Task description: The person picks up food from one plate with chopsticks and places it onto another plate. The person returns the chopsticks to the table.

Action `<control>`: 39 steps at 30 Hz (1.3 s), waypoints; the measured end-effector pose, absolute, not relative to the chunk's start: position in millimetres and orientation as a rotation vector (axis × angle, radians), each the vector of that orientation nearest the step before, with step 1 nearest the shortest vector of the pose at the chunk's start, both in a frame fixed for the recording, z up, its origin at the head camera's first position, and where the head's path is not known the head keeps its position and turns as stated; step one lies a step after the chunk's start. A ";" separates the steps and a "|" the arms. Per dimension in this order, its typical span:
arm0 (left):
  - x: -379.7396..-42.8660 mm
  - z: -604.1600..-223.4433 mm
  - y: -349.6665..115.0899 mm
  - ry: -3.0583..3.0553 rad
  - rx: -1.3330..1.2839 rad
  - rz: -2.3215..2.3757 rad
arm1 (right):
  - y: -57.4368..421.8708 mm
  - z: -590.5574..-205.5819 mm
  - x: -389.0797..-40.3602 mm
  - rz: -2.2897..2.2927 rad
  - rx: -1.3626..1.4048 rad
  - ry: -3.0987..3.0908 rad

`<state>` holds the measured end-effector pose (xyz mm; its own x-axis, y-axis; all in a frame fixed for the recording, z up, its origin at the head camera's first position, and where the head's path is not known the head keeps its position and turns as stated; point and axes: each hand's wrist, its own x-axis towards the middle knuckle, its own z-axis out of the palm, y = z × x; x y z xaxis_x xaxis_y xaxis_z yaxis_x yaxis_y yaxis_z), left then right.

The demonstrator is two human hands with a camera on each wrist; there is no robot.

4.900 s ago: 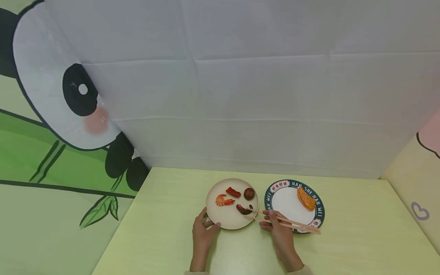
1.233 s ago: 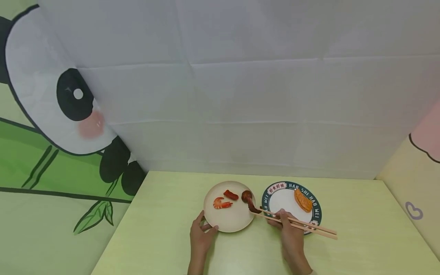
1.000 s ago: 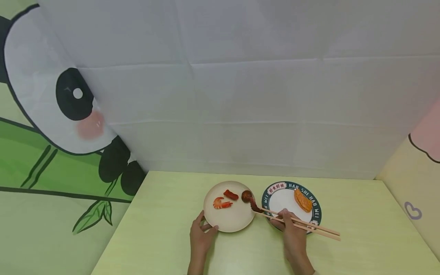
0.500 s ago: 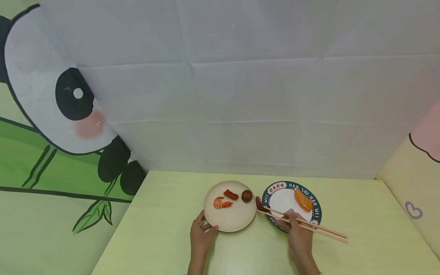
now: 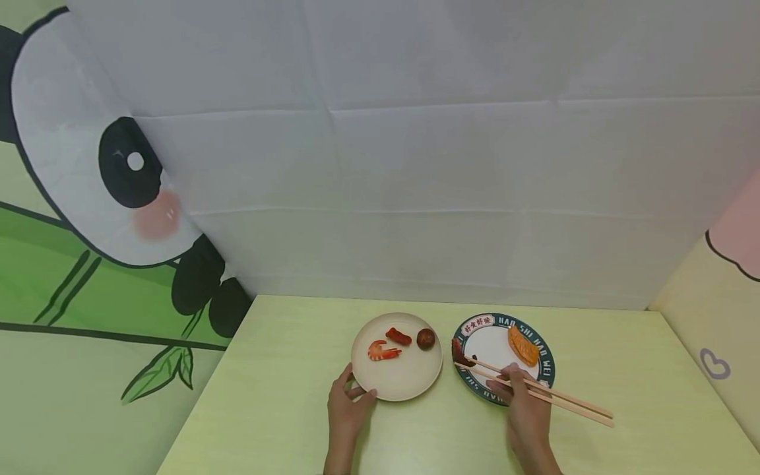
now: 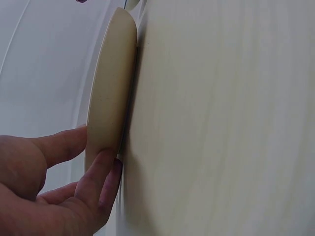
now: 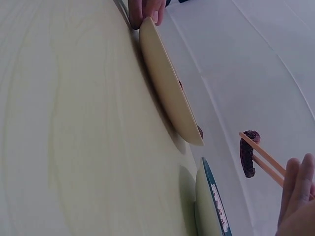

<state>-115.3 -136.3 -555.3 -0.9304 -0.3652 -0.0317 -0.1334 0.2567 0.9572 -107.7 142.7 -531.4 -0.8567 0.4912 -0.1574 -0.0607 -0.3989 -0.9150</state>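
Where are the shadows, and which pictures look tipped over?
Head view: not tipped, soft light, a faint shadow beside the left hand; left wrist view: tipped sideways, a dark shadow on the table along the cream plate; right wrist view: also tipped, shadows beside that plate and the dark-rimmed plate.

Head: high, forward-down; wrist views: low, close; beige plate (image 5: 399, 382) shared.

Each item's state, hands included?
Left hand: gripping cream plate
Right hand: holding chopsticks
Chopsticks: pinching dark piece
Dark piece: raised over lettered plate
Cream plate: face up
Lettered plate: face up
Shrimp: on cream plate
Red piece: on cream plate
Brown ball: on cream plate
Golden piece: on lettered plate
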 end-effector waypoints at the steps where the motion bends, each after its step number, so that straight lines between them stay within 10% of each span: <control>1: -115.4 -555.6 -136.4 -2.329 0.469 -1.740 | 143.6 -531.3 -107.3 2.298 -0.585 -1.489; 39: -115.8 -553.8 -137.1 -2.337 0.492 -1.749 | 180.3 -587.1 -116.8 2.230 -0.547 -1.394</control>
